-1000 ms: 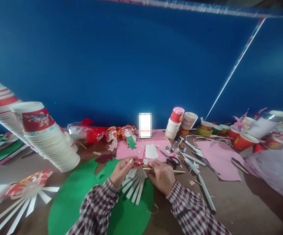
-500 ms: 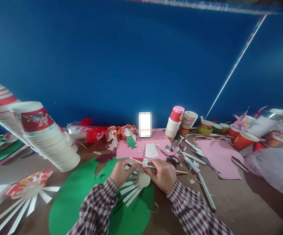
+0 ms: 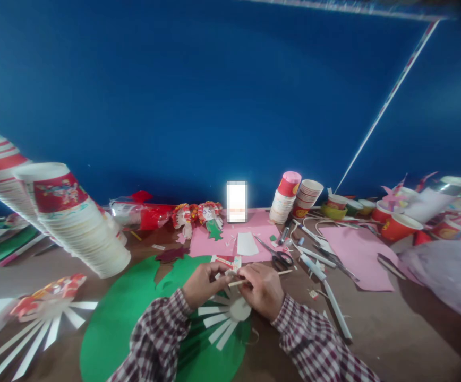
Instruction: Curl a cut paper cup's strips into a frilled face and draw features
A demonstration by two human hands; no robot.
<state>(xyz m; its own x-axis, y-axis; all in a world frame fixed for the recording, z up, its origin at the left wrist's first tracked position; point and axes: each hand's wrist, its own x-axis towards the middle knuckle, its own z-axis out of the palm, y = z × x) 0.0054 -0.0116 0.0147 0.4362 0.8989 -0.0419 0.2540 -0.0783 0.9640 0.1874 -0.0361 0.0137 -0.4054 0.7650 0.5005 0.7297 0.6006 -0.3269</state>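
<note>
A paper cup cut into a fan of white strips (image 3: 219,322) is spread beneath my hands, its round base (image 3: 240,309) facing up. My left hand (image 3: 205,286) is closed, thumb and fingers pinching the far strips of that cup. Held in my closed right hand (image 3: 263,289) is a thin wooden stick (image 3: 236,283); it lies across the far strips, and its other end juts out to the right. The fingertips of both hands almost meet. Under the cup lies a large green paper sheet (image 3: 114,329).
Scissors (image 3: 282,259) and a glue gun (image 3: 314,268) lie to the right, near pink paper (image 3: 358,260). Tall paper cup stacks (image 3: 91,239) lean at left, above another cut cup (image 3: 51,310). Smaller cup stacks (image 3: 284,199) and paper figures (image 3: 210,217) stand at the back.
My right hand has come closer to my left, drawing the stick leftward across the strips. The cut cup has shifted slightly right and toward me.
</note>
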